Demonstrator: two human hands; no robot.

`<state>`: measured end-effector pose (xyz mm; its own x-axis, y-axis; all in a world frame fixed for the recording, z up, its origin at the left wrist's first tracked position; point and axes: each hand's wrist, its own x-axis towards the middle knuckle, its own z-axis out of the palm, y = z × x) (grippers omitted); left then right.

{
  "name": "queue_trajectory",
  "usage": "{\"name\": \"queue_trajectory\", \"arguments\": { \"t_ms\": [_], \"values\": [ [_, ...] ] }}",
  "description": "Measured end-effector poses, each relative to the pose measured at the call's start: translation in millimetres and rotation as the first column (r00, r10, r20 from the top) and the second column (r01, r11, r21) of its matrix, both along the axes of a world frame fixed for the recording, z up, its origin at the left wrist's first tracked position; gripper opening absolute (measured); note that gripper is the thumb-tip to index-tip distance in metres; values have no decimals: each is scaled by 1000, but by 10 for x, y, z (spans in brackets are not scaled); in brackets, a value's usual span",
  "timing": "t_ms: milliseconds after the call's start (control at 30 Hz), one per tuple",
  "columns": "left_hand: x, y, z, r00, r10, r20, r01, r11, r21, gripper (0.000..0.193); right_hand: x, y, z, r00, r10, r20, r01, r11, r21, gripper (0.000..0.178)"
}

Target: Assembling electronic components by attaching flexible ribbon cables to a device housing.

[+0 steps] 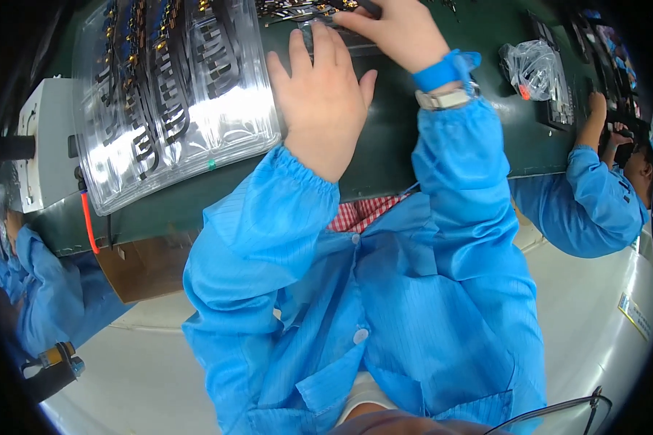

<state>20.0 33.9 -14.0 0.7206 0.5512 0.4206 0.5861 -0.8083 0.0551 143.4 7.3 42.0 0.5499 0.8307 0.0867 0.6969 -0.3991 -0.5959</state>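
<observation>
My left hand (323,98) lies palm down with its fingers stretched out, its fingertips on a flat, shiny piece at the top edge of the view. Beside it, my right hand (403,32) is closed round a black stick-like tool (370,7), whose far end is cut off. A heap of small black and gold parts (290,9) lies just beyond my left fingertips. Left of that hand stands a transparent plastic tray (239,127), with rows of black strip-like parts (170,109) in its compartments.
Everything rests on a dark green table (479,138). A white box-shaped device (51,145) stands far left, near an orange cable (88,221). Below is a cardboard box (149,268). At right lies a transparent plastic bag (533,69); co-workers in blue (602,203) sit on both sides.
</observation>
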Motion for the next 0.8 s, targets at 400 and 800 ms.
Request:
{"name": "queue_trajectory", "arguments": {
  "t_ms": [400,800],
  "values": [
    [-13,-23,60,1000,-11,-20,11,1000,5,55,196,-144,-196,949,269,165,-299,934,197,20],
    [-4,-30,97,998,-17,-67,9,993,-120,56,319,-188,-429,831,350,432,-448,882,147,24]
  ]
}}
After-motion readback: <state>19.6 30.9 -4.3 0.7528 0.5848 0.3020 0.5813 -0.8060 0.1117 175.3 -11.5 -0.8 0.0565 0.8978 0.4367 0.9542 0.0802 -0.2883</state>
